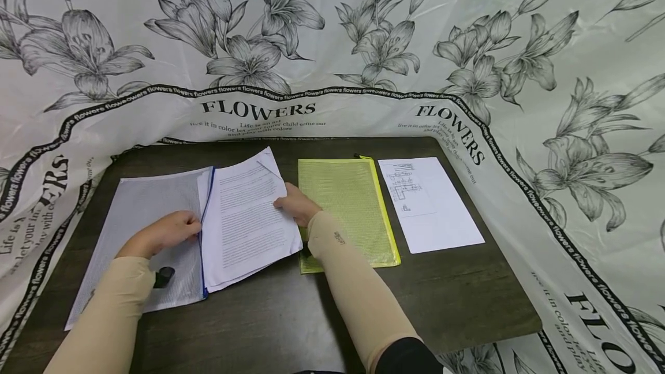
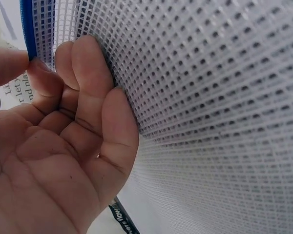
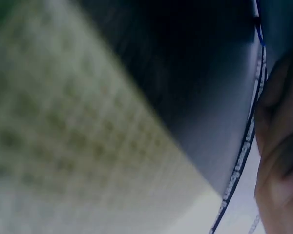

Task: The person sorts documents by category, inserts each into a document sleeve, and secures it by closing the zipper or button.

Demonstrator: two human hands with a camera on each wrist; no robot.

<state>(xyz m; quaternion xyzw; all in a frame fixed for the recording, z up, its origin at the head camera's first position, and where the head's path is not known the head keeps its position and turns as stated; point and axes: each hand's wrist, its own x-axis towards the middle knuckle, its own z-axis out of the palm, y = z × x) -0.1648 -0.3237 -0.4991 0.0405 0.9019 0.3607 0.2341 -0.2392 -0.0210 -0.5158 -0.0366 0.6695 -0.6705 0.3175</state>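
A white mesh zip pouch (image 1: 150, 195) with a blue edge lies at the table's left. My left hand (image 1: 163, 232) pinches that blue edge between thumb and forefinger; in the left wrist view its other fingers curl against the mesh (image 2: 200, 97). My right hand (image 1: 298, 204) grips the right side of a stack of printed papers (image 1: 251, 218), thumb on top. The stack's left side meets the pouch's blue edge; whether any of it lies inside cannot be told. In the right wrist view, only part of the right hand (image 3: 283, 151) shows at the edge.
A yellow mesh zip pouch (image 1: 340, 206) lies right of the papers, partly under the right forearm. Farther right is a white sheet with line drawings (image 1: 431, 206). The dark wooden table (image 1: 260, 333) is bordered by flower-printed cloth (image 1: 332, 45).
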